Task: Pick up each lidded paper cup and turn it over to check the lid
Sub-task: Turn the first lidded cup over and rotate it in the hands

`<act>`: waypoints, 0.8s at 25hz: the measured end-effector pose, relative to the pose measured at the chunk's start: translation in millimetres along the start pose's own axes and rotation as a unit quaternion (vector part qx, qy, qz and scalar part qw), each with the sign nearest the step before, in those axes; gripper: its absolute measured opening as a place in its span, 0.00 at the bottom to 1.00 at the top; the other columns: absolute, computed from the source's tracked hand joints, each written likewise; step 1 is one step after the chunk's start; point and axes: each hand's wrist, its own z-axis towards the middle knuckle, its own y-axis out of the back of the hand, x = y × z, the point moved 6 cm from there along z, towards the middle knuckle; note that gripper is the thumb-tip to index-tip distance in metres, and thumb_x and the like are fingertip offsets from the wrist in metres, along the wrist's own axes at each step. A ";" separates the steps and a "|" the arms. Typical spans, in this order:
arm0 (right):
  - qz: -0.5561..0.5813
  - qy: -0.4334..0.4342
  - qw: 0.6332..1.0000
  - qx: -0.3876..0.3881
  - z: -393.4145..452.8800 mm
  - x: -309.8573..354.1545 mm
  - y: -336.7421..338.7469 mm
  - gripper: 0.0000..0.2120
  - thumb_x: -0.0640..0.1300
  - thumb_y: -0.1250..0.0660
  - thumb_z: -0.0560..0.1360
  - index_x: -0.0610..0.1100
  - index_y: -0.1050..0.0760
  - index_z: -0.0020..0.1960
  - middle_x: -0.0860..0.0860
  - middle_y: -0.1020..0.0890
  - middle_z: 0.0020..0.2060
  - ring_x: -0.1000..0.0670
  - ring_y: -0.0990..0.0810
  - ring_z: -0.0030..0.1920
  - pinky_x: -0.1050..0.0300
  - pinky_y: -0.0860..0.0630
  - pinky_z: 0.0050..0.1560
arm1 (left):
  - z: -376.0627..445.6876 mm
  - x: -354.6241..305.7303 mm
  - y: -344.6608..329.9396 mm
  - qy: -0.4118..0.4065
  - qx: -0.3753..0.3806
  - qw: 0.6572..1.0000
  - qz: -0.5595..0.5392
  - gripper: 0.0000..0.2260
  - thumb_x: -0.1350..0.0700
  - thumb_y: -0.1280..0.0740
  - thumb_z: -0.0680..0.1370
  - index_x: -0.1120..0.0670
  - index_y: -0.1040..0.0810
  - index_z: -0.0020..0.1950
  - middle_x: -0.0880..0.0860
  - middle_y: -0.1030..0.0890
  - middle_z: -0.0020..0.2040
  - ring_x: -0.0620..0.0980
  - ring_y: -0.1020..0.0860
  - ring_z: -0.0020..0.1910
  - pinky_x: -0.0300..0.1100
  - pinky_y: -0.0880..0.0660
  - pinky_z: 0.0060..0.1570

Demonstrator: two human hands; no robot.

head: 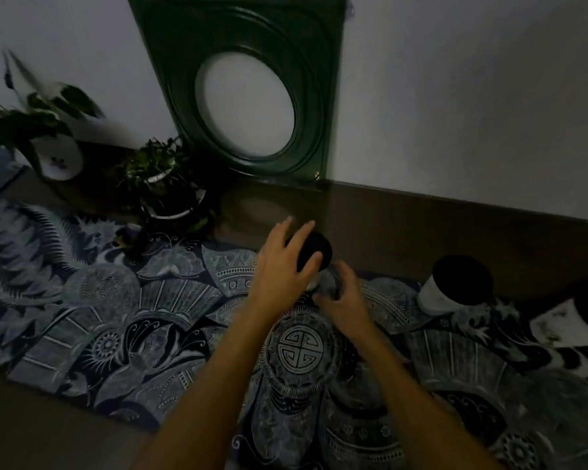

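We have both hands on one white paper cup with a black plastic lid [314,254], near the middle of the far edge of the brown surface [421,225], where the dark blue patterned cloth [150,317] ends. Our left hand [282,266] is wrapped over the lid end with its fingers spread around it, and our right hand [343,296] cups the pale body from below and to the right; both are closed on this cup, though the dim light hides exactly how tightly. The cup looks tilted, lid pointing away and up, so we judge the turn-over to be in progress rather than finished, and we cannot tell whether it is fully lifted off the cloth. A second white paper cup with a black lid [455,283] stands near the right end of the far edge, well apart from our hands and untouched by them. At the right edge, a pale rounded thing with a dark top [557,327] is partly cut off; it may be a third cup, but we cannot be sure. Nothing in view shows which cups have already been checked, so at least this one remains to be completed. Two potted plants [163,178] sit at the far left corner, and a dark green frame with a round opening [248,93] leans on the wall.
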 end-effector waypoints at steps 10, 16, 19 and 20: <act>0.007 -0.013 1.000 0.017 34.4 3.3 -31.0 0.31 0.41 0.26 0.69 0.44 0.34 0.68 0.51 0.22 0.55 0.47 0.21 0.58 0.59 0.21 0.51 | 15.8 14.1 -33.1 0.000 0.072 0.997 0.017 0.24 0.44 0.36 0.81 0.47 0.32 0.77 0.57 0.36 0.77 0.61 0.38 0.75 0.59 0.32 0.70; -0.011 -0.006 0.995 0.102 -51.1 34.1 13.8 0.32 0.47 0.22 0.66 0.54 0.33 0.66 0.54 0.22 0.59 0.53 0.20 0.56 0.54 0.18 0.51 | -27.5 -7.7 7.7 0.111 0.076 0.972 -0.194 0.19 0.43 0.37 0.82 0.41 0.29 0.72 0.55 0.29 0.63 0.53 0.27 0.62 0.32 0.29 0.55; -0.049 0.044 0.995 0.072 -113.4 69.9 50.0 0.30 0.55 0.23 0.64 0.62 0.31 0.63 0.57 0.22 0.59 0.55 0.21 0.56 0.52 0.18 0.50 | -67.0 -47.4 29.4 0.111 0.064 0.953 -0.274 0.21 0.37 0.41 0.78 0.43 0.23 0.67 0.52 0.23 0.61 0.50 0.23 0.61 0.49 0.23 0.61; -0.055 0.061 0.995 0.055 -134.3 82.9 62.5 0.30 0.57 0.24 0.63 0.63 0.30 0.62 0.58 0.23 0.59 0.55 0.21 0.56 0.51 0.18 0.50 | -81.3 -63.5 35.9 0.111 0.060 0.945 -0.302 0.22 0.36 0.43 0.78 0.44 0.22 0.66 0.51 0.22 0.62 0.49 0.22 0.61 0.53 0.24 0.63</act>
